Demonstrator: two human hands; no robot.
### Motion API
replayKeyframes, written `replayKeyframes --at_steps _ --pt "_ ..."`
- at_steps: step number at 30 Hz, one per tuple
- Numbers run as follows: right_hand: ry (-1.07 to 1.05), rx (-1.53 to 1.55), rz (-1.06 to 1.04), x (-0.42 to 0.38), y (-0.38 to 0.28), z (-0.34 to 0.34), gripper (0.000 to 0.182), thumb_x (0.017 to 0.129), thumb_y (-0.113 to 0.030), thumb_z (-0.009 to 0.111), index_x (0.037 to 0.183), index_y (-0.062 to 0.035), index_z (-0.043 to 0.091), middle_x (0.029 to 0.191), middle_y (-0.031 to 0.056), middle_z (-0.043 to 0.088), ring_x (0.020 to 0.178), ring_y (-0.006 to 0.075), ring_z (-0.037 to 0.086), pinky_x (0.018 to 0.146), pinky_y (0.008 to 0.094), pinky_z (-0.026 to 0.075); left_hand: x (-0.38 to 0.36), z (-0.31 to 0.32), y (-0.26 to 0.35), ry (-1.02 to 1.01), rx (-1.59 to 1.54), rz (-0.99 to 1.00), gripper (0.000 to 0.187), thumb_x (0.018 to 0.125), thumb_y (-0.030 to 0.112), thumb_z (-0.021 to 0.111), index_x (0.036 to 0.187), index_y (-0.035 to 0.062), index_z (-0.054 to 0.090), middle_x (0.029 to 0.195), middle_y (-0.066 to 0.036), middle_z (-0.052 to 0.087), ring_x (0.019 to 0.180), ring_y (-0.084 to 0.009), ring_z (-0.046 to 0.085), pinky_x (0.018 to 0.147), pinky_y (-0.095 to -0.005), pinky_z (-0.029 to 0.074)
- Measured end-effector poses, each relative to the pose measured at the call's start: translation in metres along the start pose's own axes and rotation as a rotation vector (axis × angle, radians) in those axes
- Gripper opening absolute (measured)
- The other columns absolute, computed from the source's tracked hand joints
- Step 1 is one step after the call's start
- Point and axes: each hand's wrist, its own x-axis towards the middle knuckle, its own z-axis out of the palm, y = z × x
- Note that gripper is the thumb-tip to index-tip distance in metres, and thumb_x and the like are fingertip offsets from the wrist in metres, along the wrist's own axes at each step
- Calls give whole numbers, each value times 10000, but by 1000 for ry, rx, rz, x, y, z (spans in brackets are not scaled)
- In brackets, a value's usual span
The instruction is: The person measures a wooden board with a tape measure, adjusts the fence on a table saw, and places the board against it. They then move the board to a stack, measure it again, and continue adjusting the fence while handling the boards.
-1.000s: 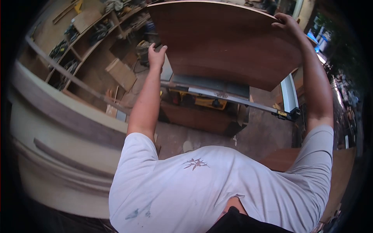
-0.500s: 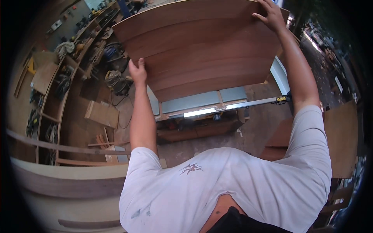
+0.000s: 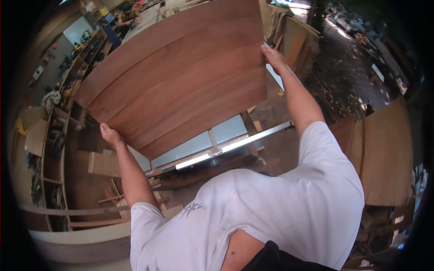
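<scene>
A wide reddish-brown wooden panel (image 3: 181, 77) is held up in front of me, tilted, over a table saw. My left hand (image 3: 110, 135) grips its left edge near the lower corner, thumb on the near face. On the right edge, my right hand (image 3: 272, 56) is closed with the thumb toward me; its fingers are largely hidden behind the board. Below the panel lies the grey saw table (image 3: 228, 128), partly covered by it. Along the table's near side runs a shiny metal fence rail (image 3: 235, 145).
Wooden shelves (image 3: 63, 135) with tools line the left side. Large wooden sheets (image 3: 386, 153) stand at right. Another person (image 3: 129, 17) is at the far bench. Long boards (image 3: 81, 237) lie at lower left, and a wooden box (image 3: 103, 163) sits on the floor.
My right hand has moved from the panel's top right down to its right edge. The view has turned, and the panel now sits further left and more tilted. My left hand still holds the left edge.
</scene>
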Motion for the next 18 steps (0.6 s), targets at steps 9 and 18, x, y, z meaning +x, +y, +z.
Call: replayKeyframes --at_steps 9,18 --pt "-105 166 -132 38 38 27 682 947 -564 418 1224 46 542 1173 90 591 1074 172 533 947 314 398 -22 -27 43 -24 462 -39 396 928 382 582 968 -9 625 847 -52 627 812 -137 557 756 -304 460" --pt "-429 165 -1 -13 -25 86 565 975 -415 474 1289 54 493 1254 105 559 1126 174 524 989 299 374 -149 -150 61 245 406 -260 426 885 425 637 950 3 633 841 -30 636 772 -106 531 714 -279 448"
